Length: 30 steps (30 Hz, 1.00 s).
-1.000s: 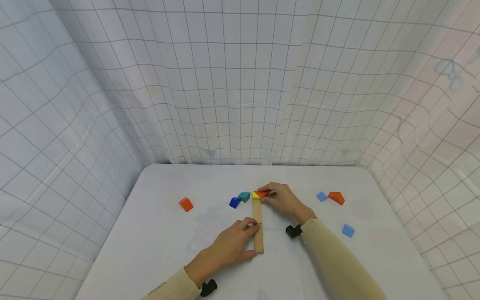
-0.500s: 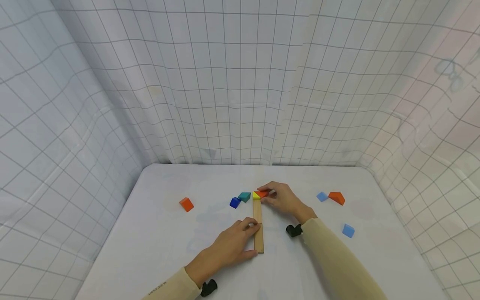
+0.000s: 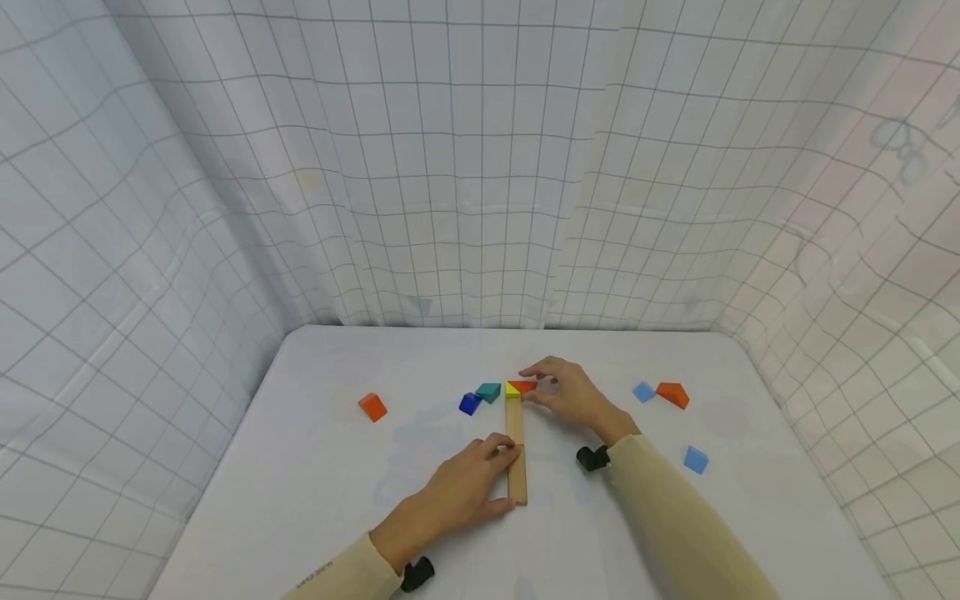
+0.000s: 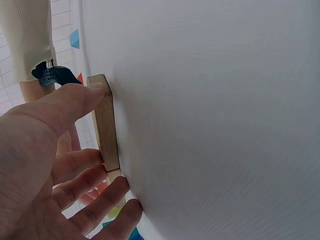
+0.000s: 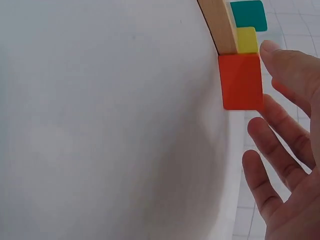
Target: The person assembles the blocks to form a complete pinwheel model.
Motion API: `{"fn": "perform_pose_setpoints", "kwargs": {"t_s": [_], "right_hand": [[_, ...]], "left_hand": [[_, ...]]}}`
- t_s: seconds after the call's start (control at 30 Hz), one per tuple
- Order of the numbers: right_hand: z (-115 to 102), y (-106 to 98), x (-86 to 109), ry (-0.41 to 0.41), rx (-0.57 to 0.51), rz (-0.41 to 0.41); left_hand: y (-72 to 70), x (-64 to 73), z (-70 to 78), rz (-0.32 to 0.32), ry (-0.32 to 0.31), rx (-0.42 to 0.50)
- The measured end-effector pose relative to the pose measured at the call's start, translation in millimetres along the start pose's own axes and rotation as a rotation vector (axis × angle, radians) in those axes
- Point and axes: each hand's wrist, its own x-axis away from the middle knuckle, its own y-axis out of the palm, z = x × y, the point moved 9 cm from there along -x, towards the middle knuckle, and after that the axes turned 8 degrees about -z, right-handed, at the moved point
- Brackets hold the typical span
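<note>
Two pale wooden blocks lie end to end in a strip on the table. My left hand (image 3: 465,487) holds the nearer wooden block (image 3: 517,479), thumb at its near end and index finger by the joint; in the left wrist view the thumb (image 4: 75,102) lies on that end. At the far end of the strip a yellow triangular block (image 3: 512,390) touches a red triangular block (image 3: 523,387). My right hand (image 3: 572,392) is spread around the red block, fingers lifted off its far side, thumb close to its near side. The right wrist view shows the red block's face (image 5: 241,82) uncovered.
Left of the strip lie a teal block (image 3: 489,392), a dark blue block (image 3: 470,404) and an orange-red block (image 3: 372,407). To the right are a light blue block (image 3: 643,392), an orange-red trapezoid (image 3: 673,395) and another light blue block (image 3: 696,460). A gridded curtain (image 3: 480,167) surrounds the table.
My right hand has loosened from the red triangular block; its fingers have parted and shifted slightly up and right. The left hand and the blocks stay in place.
</note>
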Motion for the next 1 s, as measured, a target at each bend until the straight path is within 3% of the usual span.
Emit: {"fn": "perform_pose_setpoints", "kwargs": {"t_s": [0.37, 0.8, 1.0], "right_hand": [[31, -31, 31.1, 0.108, 0.042, 0.029], [69, -74, 85.5, 0.121, 0.087, 0.086], [89, -89, 105.7, 0.164, 0.141, 0.086]], "left_hand": [[1.6, -0.7, -2.1, -0.023, -0.022, 0.022], [4.2, 0.0, -2.3, -0.014, -0.008, 0.009], [3.5, -0.4, -2.7, -0.01, -0.015, 0.005]]}}
